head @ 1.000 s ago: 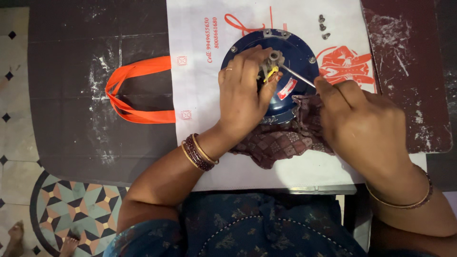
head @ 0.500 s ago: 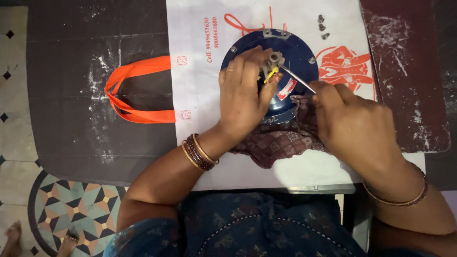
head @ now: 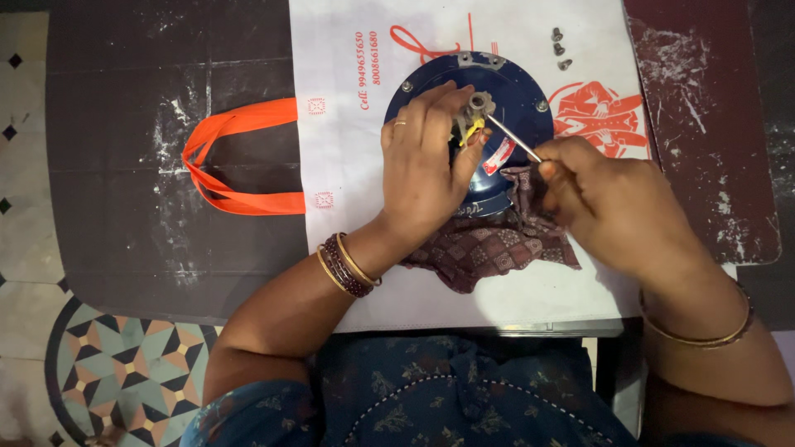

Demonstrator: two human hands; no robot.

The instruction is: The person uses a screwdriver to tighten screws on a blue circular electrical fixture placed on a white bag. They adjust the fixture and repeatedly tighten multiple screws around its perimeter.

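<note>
On the white bag (head: pixel 364 215), the left hand (head: pixel 426 165) pins a blue round motor (head: pixel 513 91) — fingers clamped on its hub — while the right hand (head: pixel 609 203) grips a screwdriver (head: pixel 513 137).

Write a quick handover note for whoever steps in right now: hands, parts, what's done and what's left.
Left hand grips the grey metal fitting at the centre of the round blue housing.
Right hand holds a thin metal tool, tip at the fitting.
Housing lies on a white bag, patterned cloth beneath.
Done: three screws lie loose.
Left: rim screws and the fitting are in place.
</note>
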